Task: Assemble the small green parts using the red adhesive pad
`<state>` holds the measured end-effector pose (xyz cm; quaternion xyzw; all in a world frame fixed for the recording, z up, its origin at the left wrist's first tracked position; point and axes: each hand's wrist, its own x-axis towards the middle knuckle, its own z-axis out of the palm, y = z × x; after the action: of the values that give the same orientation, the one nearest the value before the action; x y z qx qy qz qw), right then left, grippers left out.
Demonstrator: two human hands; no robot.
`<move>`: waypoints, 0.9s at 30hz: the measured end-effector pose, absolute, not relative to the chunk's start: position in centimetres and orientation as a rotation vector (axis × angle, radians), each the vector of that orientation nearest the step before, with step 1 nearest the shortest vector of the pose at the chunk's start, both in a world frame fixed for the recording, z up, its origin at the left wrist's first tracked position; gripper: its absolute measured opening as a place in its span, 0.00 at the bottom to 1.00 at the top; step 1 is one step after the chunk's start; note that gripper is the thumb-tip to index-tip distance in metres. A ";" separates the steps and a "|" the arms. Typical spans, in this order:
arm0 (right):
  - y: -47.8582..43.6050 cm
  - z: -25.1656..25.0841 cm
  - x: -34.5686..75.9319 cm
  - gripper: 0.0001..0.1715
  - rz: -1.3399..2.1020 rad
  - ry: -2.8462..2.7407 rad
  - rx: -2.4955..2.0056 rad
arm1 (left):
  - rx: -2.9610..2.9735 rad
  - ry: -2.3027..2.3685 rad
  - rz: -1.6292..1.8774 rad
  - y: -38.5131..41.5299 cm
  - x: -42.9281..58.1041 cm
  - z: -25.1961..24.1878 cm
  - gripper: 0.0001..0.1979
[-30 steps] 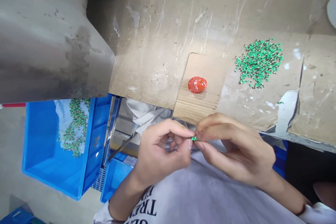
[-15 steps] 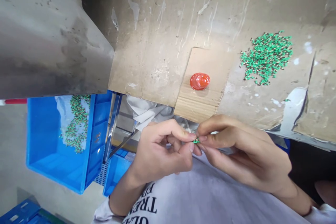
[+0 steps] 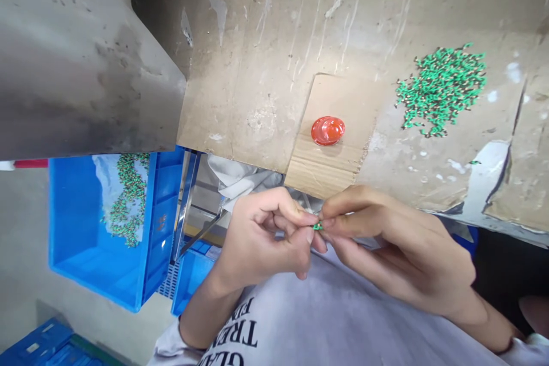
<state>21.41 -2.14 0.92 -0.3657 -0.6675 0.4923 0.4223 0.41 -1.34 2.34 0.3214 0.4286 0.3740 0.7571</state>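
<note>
Between my fingertips is a tiny green piece (image 3: 317, 226), its exact kind too small to make out. My left hand (image 3: 270, 237) pinches it between thumb and forefinger. From the other side, my right hand (image 3: 394, 246) has its thumb and fingertips closed at the same piece, touching the left fingertips. Both hands are in front of the table edge, above my lap. A heap of similar small green pieces with brownish ends (image 3: 444, 88) lies on the table to the right. Beyond my hands, a small red glossy dish (image 3: 327, 130) rests on a cardboard piece (image 3: 326, 174).
A cardboard-covered table (image 3: 249, 68) stretches ahead. At left, a grey metal housing (image 3: 86, 57) overhangs a blue crate (image 3: 94, 274) holding several green pieces on a white sheet. One stray green piece (image 3: 474, 162) lies near the right edge. A white cloth (image 3: 240, 177) hangs below the table.
The green piece has shifted slightly left and turned a little between my fingertips. Both hands stay pinched together; the camera view has moved slightly.
</note>
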 end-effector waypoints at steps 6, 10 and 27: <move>-2.0 0.9 21.2 0.11 1.293 -1.543 -0.895 | 0.719 0.866 0.875 -1.7 0.3 2.0 0.08; -2.0 0.8 21.6 0.10 1.236 -1.630 -0.893 | 0.760 0.899 0.870 -1.6 0.4 1.7 0.12; -1.7 0.5 21.3 0.15 1.277 -1.518 -0.861 | 1.340 1.014 1.005 -1.7 0.6 1.7 0.15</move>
<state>21.28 -1.66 0.54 -0.3515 -0.6195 0.5213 0.4701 0.58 -1.69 1.68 0.5680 0.4298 0.4262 0.5577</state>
